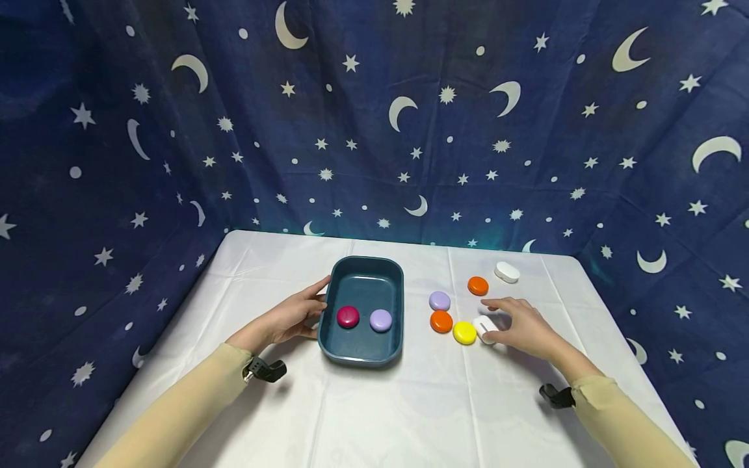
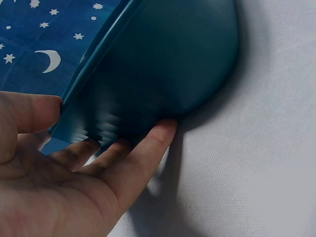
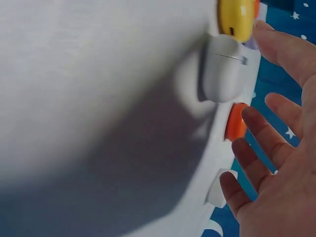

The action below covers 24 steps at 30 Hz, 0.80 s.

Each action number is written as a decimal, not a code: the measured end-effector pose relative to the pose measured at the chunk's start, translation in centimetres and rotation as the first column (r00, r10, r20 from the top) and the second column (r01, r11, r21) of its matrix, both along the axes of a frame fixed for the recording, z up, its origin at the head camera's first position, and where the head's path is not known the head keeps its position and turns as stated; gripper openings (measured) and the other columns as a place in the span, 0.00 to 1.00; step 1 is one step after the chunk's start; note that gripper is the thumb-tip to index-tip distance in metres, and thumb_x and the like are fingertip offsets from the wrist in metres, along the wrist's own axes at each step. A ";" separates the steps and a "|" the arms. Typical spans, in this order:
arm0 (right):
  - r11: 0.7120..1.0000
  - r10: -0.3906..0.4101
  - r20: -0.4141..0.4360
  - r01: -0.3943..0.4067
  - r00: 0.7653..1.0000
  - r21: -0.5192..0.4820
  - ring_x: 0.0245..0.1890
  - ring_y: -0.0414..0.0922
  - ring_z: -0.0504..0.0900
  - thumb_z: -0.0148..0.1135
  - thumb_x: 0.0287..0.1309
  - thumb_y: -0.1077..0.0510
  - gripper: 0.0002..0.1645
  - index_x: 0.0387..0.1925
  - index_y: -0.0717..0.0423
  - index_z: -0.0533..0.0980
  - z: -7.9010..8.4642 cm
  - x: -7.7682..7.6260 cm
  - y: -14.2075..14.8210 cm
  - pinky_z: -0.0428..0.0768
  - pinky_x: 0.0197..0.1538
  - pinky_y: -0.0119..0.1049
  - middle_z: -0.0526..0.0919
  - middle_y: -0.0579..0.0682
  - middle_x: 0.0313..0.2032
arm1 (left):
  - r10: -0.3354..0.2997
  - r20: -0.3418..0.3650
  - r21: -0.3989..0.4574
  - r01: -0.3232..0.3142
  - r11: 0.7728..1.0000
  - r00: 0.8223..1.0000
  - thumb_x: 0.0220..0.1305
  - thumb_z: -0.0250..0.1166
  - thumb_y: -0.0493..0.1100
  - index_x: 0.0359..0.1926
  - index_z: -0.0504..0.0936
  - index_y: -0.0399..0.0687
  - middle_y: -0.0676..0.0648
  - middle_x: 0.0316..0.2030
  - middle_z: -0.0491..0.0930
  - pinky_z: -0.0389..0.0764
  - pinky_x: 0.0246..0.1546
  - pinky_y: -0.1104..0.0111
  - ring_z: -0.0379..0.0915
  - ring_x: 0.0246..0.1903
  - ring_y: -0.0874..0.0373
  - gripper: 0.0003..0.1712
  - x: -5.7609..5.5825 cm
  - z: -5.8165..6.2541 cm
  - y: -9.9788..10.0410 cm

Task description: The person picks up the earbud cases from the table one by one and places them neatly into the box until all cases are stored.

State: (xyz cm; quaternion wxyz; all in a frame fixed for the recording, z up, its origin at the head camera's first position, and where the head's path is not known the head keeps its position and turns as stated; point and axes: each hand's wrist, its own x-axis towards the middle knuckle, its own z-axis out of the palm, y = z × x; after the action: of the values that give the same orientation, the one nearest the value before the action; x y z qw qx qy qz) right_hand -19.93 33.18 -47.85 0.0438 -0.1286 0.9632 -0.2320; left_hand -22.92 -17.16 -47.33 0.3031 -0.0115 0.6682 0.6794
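Note:
My left hand (image 1: pixel 292 316) rests against the outer left wall of a dark teal rectangular tray (image 1: pixel 363 359). In the left wrist view its fingertips touch the tray's side (image 2: pixel 163 59). Inside the tray lie a dark red round case (image 1: pixel 348 316) and a lilac round case (image 1: pixel 380 320). My right hand (image 1: pixel 523 327) hovers with fingers spread around a white oval case (image 1: pixel 483 327). The right wrist view shows a gap between the fingers and this white case (image 3: pixel 221 74). Directly left of it sits a yellow round case (image 1: pixel 465 333).
Left of the yellow case are an orange case (image 1: pixel 441 322) and a lilac case (image 1: pixel 439 301). Farther back lie another orange case (image 1: pixel 478 286) and a second white oval case (image 1: pixel 506 272). A starry blue curtain (image 1: pixel 374 162) surrounds the white-covered table (image 1: pixel 404 416).

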 end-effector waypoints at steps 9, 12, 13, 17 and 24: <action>0.999 -0.026 -0.045 0.028 0.999 0.044 0.58 0.60 0.71 0.82 0.43 0.39 0.54 0.70 0.54 0.72 -1.9 0.5 -0.2 0.68 0.56 0.60 0.78 0.60 0.61 | 0.000 -0.004 -0.001 0.000 1.000 1.000 0.76 0.52 0.36 0.82 0.50 0.70 0.36 0.78 0.51 0.83 0.42 0.51 0.68 0.61 0.42 0.42 -0.1 -0.1 -0.1; 0.997 -0.038 -0.034 0.040 0.999 0.059 0.58 0.61 0.70 0.82 0.44 0.39 0.54 0.70 0.54 0.71 -2.1 0.4 -0.2 0.67 0.57 0.62 0.78 0.61 0.61 | 0.001 -0.003 -0.003 -0.001 1.000 1.000 0.76 0.52 0.36 0.82 0.50 0.70 0.37 0.78 0.50 0.83 0.42 0.51 0.68 0.62 0.41 0.41 -0.1 -0.1 -0.1; 0.997 -0.041 -0.033 0.043 0.999 0.065 0.58 0.61 0.70 0.82 0.44 0.39 0.54 0.70 0.54 0.71 -2.1 0.4 -0.2 0.67 0.57 0.62 0.78 0.61 0.61 | 0.000 -0.003 -0.003 0.000 1.000 1.000 0.76 0.51 0.37 0.82 0.50 0.70 0.37 0.78 0.50 0.83 0.42 0.51 0.68 0.62 0.41 0.41 -0.1 -0.1 -0.1; 0.996 -0.055 -0.022 0.057 0.998 0.074 0.57 0.61 0.71 0.82 0.46 0.41 0.53 0.70 0.55 0.71 -2.1 0.2 0.2 0.67 0.57 0.62 0.79 0.60 0.59 | -0.002 -0.007 -0.012 0.002 1.000 1.000 0.76 0.51 0.37 0.82 0.50 0.71 0.36 0.78 0.50 0.83 0.42 0.51 0.68 0.62 0.41 0.41 -0.1 -0.1 -0.1; 0.996 -0.070 -0.012 0.070 0.997 0.061 0.54 0.58 0.72 0.80 0.49 0.48 0.48 0.69 0.58 0.71 -2.1 0.2 0.5 0.69 0.56 0.59 0.81 0.58 0.55 | -0.002 -0.010 -0.018 0.001 1.000 1.000 0.76 0.51 0.37 0.82 0.50 0.70 0.37 0.78 0.50 0.83 0.42 0.51 0.67 0.63 0.41 0.41 -0.2 -0.3 -0.1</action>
State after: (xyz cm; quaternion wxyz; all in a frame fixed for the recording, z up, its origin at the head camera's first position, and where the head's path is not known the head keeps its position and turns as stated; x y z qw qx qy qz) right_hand -19.78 33.66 -49.97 0.0348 -0.0945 0.9740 -0.2031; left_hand -23.12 -17.24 -47.62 0.3003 -0.0103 0.6756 0.6732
